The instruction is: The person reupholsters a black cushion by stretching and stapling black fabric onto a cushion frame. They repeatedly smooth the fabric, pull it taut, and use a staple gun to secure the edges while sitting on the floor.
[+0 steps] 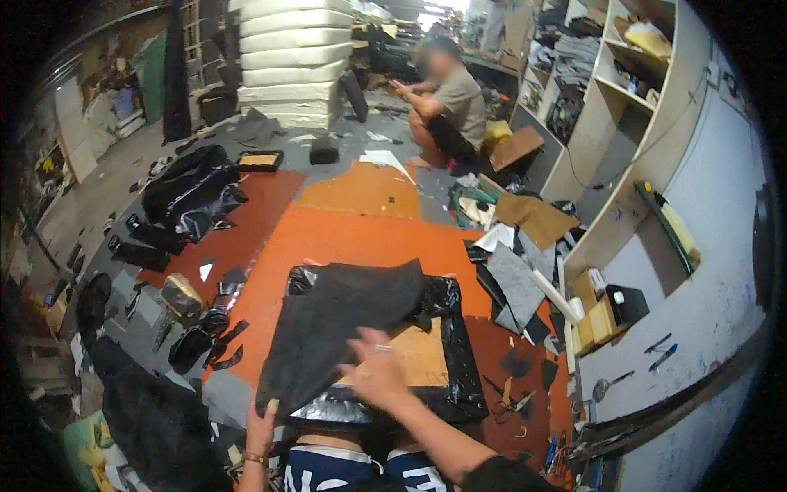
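Observation:
A square panel with a bare plywood middle (428, 361) and a border of shiny black wrapping (467, 381) lies flat in front of me. Over its left and far part is spread a dull black cloth (336, 320), its edge running slantwise across the plywood. At the cloth's near left corner, my left hand (261, 433) pinches the cloth, thumb on top. My right hand (379, 373), with a ring on it, is over the board beside the cloth's slanted edge. Its fingers are apart and hold nothing; whether they touch the cloth I cannot tell.
An orange sheet (352, 234) covers the floor under the panel. Scissors (515, 406) lie at the right among scraps. Black sheeting (193, 189) is heaped at left, and grey offcuts (516, 283) at right. Farther off, a person (455, 102) squats near stacked white cushions (291, 61). Shelves (611, 107) line the right.

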A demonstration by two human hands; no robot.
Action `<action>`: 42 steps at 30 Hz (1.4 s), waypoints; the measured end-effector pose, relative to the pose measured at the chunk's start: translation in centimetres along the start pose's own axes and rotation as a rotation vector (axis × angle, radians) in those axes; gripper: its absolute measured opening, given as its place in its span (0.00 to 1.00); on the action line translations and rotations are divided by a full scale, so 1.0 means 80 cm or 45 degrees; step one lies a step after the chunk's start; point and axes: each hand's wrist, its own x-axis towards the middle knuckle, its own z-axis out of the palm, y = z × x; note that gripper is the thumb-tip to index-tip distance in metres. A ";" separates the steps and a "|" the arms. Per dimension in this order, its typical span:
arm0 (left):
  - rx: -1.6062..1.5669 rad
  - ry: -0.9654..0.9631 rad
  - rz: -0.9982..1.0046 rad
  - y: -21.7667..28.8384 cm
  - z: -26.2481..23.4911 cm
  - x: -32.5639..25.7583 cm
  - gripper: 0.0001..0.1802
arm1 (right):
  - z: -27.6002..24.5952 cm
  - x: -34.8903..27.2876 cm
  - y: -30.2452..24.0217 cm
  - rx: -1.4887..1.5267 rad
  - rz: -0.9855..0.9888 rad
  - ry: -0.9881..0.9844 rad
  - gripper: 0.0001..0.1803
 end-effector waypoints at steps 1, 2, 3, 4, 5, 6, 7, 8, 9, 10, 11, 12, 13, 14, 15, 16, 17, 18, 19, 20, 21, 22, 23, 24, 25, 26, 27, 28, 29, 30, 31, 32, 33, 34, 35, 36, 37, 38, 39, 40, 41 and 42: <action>0.125 0.019 0.028 0.006 -0.001 -0.001 0.39 | 0.028 0.023 -0.012 0.136 -0.084 -0.160 0.35; 0.152 0.007 -0.008 0.010 -0.001 -0.001 0.40 | 0.062 0.043 -0.027 0.043 -0.132 -0.273 0.34; 0.203 0.002 -0.007 0.012 -0.003 -0.001 0.40 | 0.092 0.062 -0.036 -0.044 -0.241 -0.317 0.34; 0.178 -0.017 -0.039 0.012 -0.004 0.000 0.40 | 0.116 0.076 -0.038 -0.061 -0.227 -0.369 0.35; 0.182 -0.022 -0.072 0.010 -0.006 0.001 0.41 | 0.137 0.087 -0.035 -0.087 -0.214 -0.425 0.35; 0.184 -0.027 -0.104 0.007 -0.007 0.002 0.41 | 0.150 0.093 -0.025 -0.146 -0.156 -0.577 0.36; 0.244 -0.008 -0.060 0.004 -0.008 0.004 0.41 | 0.155 0.099 -0.007 -0.213 -0.136 -0.544 0.36; 0.298 0.015 -0.020 0.000 -0.009 0.004 0.41 | 0.155 0.107 0.016 -0.312 -0.075 -0.616 0.36; 0.368 0.066 0.004 -0.003 -0.009 0.004 0.41 | 0.149 0.114 0.038 -0.440 -0.010 -0.693 0.36; 0.294 0.036 0.034 -0.005 -0.010 0.004 0.41 | 0.136 0.117 0.059 -0.426 0.121 -0.663 0.36; 0.238 0.031 0.044 -0.005 -0.010 0.004 0.41 | 0.116 0.115 0.081 -0.437 0.240 -0.606 0.36; 0.196 -0.003 0.065 -0.004 -0.010 0.004 0.41 | 0.090 0.108 0.101 -0.473 0.340 -0.599 0.35; 0.179 0.012 0.021 -0.002 -0.009 0.004 0.41 | 0.057 0.098 0.118 -0.507 0.431 -0.572 0.35; 0.175 -0.002 -0.007 0.002 -0.009 0.004 0.41 | 0.021 0.088 0.134 -0.611 0.498 -0.637 0.31; 0.161 -0.018 0.015 0.005 -0.008 0.003 0.42 | -0.017 0.065 0.142 -0.644 0.733 -0.601 0.25; 0.266 -0.024 0.063 0.009 -0.008 0.003 0.43 | -0.056 0.045 0.149 -0.665 0.853 -0.774 0.24; 0.243 -0.030 0.015 0.012 -0.006 0.002 0.43 | -0.091 0.013 0.146 -0.722 0.935 -0.765 0.23; 0.231 -0.013 0.019 0.015 -0.005 0.001 0.43 | -0.124 -0.022 0.139 -0.754 1.017 -0.822 0.25; 0.276 0.023 0.033 0.018 -0.003 -0.001 0.43 | -0.148 -0.061 0.125 -0.738 1.051 -0.721 0.29; 0.177 -0.006 -0.003 0.020 -0.002 -0.002 0.40 | -0.167 -0.095 0.111 -0.772 1.186 -0.736 0.34; 0.059 -0.016 -0.037 0.023 0.000 -0.003 0.40 | -0.182 -0.130 0.095 -0.749 1.295 -0.689 0.34; 0.001 -0.029 -0.086 0.027 0.000 -0.003 0.40 | -0.196 -0.161 0.081 -0.728 1.439 -0.658 0.34; -0.045 -0.040 -0.142 0.031 0.000 -0.002 0.40 | -0.209 -0.186 0.072 -0.690 1.453 -0.662 0.34; 0.049 -0.065 -0.053 0.037 -0.002 -0.001 0.38 | -0.222 -0.205 0.066 -0.655 1.481 -0.670 0.34; 0.123 -0.068 -0.015 0.042 -0.003 0.001 0.38 | -0.231 -0.219 0.064 -0.637 1.520 -0.675 0.34; 0.228 -0.080 0.044 0.050 -0.007 0.004 0.37 | -0.235 -0.224 0.068 -0.636 1.460 -0.494 0.34; 0.348 -0.069 0.095 0.058 -0.008 0.008 0.37 | -0.236 -0.226 0.072 -0.662 1.430 -0.325 0.34; 0.319 -0.152 0.219 0.066 -0.011 0.010 0.36 | -0.241 -0.221 0.083 -0.494 1.445 -0.229 0.32; 0.407 -0.140 0.153 0.074 -0.010 0.012 0.36 | -0.238 -0.217 0.090 -0.483 1.242 -0.109 0.32; 0.469 -0.139 0.178 0.083 -0.010 0.016 0.36 | -0.231 -0.207 0.100 -0.475 1.050 0.005 0.32; 0.521 -0.130 0.171 0.094 -0.007 0.019 0.37 | -0.220 -0.198 0.106 -0.472 0.886 0.100 0.32; 0.703 -0.061 0.129 0.105 -0.003 0.023 0.38 | -0.208 -0.191 0.108 -0.487 0.707 0.065 0.33; 0.986 0.127 0.275 0.115 0.006 0.024 0.38 | -0.191 -0.182 0.108 -0.499 0.588 0.000 0.35; 1.260 0.340 0.327 0.125 0.019 0.022 0.39 | -0.175 -0.179 0.102 -0.511 0.499 -0.129 0.39; 1.536 0.558 0.365 0.137 0.032 0.022 0.39 | -0.158 -0.176 0.094 -0.522 0.474 -0.307 0.42; 1.426 0.501 0.409 0.154 0.044 0.029 0.39 | -0.140 -0.177 0.082 -0.512 0.467 -0.408 0.45; 1.384 0.435 0.587 0.166 0.063 0.031 0.39 | -0.124 -0.179 0.069 -0.516 0.478 -0.534 0.47; 1.332 0.375 0.754 0.174 0.087 0.029 0.39 | -0.111 -0.181 0.058 -0.553 0.438 -0.629 0.50; 1.396 0.268 0.813 0.179 0.111 0.026 0.39 | -0.101 -0.184 0.046 -0.590 0.423 -0.770 0.52; 1.444 0.183 0.957 0.182 0.135 0.023 0.39 | -0.096 -0.187 0.037 -0.633 0.420 -0.822 0.55; 1.401 0.014 0.993 0.183 0.155 0.024 0.40 | -0.094 -0.188 0.031 -0.633 0.414 -0.813 0.56; 1.420 -0.110 0.913 0.181 0.174 0.027 0.39 | -0.094 -0.191 0.025 -0.626 0.412 -0.825 0.57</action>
